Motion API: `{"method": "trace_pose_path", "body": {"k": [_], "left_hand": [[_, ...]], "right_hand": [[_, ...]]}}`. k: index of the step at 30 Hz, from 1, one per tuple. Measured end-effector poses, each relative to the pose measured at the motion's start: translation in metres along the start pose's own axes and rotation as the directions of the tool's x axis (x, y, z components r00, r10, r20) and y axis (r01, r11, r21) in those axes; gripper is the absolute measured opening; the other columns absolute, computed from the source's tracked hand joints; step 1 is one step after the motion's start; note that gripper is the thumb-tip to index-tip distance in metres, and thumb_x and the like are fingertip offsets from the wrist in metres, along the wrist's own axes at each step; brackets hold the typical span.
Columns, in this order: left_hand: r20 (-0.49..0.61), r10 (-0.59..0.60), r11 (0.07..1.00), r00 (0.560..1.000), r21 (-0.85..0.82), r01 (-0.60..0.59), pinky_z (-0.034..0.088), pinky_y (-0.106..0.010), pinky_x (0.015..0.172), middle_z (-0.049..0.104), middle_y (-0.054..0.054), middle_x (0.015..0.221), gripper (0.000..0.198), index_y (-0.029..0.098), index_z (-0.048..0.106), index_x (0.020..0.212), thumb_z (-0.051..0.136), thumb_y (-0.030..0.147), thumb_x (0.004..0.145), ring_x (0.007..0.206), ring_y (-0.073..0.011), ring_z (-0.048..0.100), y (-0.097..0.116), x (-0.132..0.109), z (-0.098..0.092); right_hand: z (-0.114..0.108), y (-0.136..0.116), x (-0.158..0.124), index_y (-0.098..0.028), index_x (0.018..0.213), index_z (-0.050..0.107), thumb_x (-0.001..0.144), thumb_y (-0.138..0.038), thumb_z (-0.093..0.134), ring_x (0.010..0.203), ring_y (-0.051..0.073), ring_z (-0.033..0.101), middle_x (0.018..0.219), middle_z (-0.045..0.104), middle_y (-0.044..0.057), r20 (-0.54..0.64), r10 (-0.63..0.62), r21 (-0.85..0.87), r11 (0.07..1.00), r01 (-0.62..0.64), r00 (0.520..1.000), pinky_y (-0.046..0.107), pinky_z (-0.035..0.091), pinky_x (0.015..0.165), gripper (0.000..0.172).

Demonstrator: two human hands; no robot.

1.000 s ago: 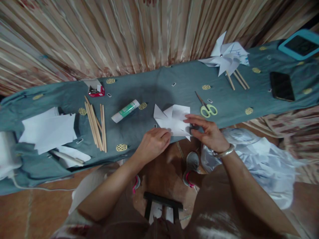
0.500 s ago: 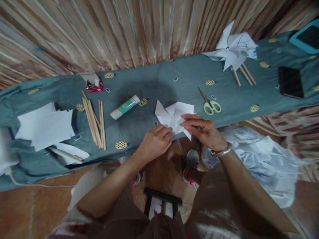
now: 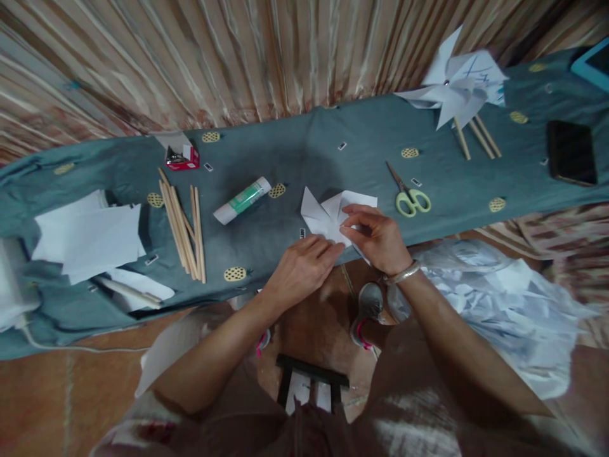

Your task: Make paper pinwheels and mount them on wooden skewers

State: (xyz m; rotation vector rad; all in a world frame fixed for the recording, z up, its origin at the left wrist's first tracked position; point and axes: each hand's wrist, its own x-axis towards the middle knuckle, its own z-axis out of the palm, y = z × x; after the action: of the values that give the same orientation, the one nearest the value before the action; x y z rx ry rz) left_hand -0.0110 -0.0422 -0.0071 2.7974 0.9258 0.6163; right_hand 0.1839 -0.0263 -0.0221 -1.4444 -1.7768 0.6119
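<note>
A white folded paper pinwheel [image 3: 328,212] lies at the table's front edge, its points spread out. My left hand [image 3: 304,263] presses on its lower edge with fingers closed together. From the right, my right hand [image 3: 378,236] pinches the paper near its centre between thumb and fingers. Left of the paper lies a glue stick [image 3: 242,200] with a green label. Scissors [image 3: 408,192] with light green handles rest to the right, blades partly open.
Wooden sticks [image 3: 183,231], paper sheets [image 3: 102,238] and a red box [image 3: 182,157] are on the left. Finished pinwheels [image 3: 457,86], a phone [image 3: 571,152] and a blue-framed device [image 3: 594,63] are on the right. A plastic bag [image 3: 514,311] of paper hangs below.
My right hand has moved left to the paper's centre. My left hand has shifted slightly right along its lower edge. The whole view has shifted a little.
</note>
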Motion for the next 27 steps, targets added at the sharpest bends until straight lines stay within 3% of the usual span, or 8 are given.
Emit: {"method": "trace_pose_path", "body": {"k": [16,27], "left_hand": [[-0.045,0.033,0.999,0.998,0.018,-0.033,0.052,-0.031,0.078,0.066,-0.007,0.091,0.019,0.011,0.063,0.102,0.048,0.018,0.093,0.087,-0.0189,0.058,0.0006,-0.0004,0.0043],[-0.007,0.013,1.0,1.0,-0.004,-0.013,0.052,-0.031,0.077,0.066,-0.007,0.09,0.019,0.011,0.064,0.101,0.048,0.017,0.092,0.087,-0.0189,0.058,0.001,0.0011,0.0028]], "right_hand": [[0.0054,-0.0039,0.0,-0.021,0.075,0.068,0.078,-0.022,0.067,0.103,0.027,0.062,0.109,0.07,0.009,-0.015,-0.051,-0.134,0.99,0.048,0.999,0.047,0.046,0.094,0.003],[0.006,-0.004,-0.0016,-0.022,0.077,0.065,0.078,-0.024,0.066,0.106,0.027,0.06,0.111,0.069,0.009,-0.015,-0.031,-0.128,0.991,0.029,0.999,0.047,0.044,0.096,0.002]]}}
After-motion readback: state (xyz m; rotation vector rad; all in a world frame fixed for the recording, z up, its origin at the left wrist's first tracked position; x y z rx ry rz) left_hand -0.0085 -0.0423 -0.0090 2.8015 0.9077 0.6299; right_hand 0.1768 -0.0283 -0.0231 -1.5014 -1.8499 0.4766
